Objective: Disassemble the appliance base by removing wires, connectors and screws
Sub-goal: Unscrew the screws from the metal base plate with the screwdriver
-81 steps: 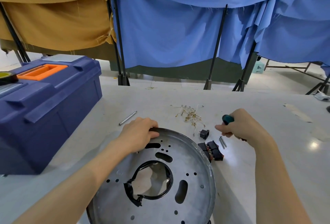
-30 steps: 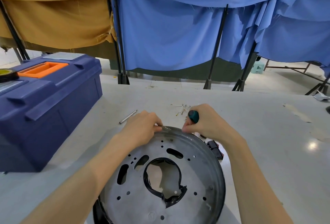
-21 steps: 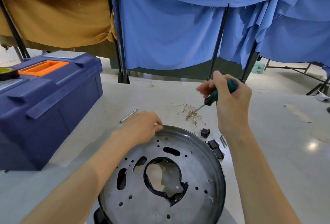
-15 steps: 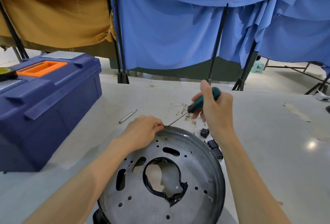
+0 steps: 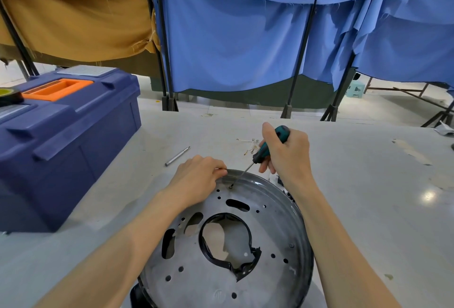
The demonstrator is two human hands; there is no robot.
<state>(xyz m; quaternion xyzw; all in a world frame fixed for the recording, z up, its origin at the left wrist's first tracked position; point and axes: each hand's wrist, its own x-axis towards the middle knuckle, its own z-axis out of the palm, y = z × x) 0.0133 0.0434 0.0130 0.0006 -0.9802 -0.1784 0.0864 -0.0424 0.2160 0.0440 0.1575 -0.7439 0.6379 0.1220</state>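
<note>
Metal base (image 5: 270, 241) steadied by left hand (image 5: 196, 182); right hand (image 5: 286, 153) grips screwdriver (image 5: 264, 148).

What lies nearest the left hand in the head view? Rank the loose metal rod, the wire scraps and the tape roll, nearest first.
1. Metal rod, on the table just beyond the left hand.
2. Wire scraps, farther back to its right, past the screwdriver.
3. Tape roll, far left, atop the toolbox.
</note>
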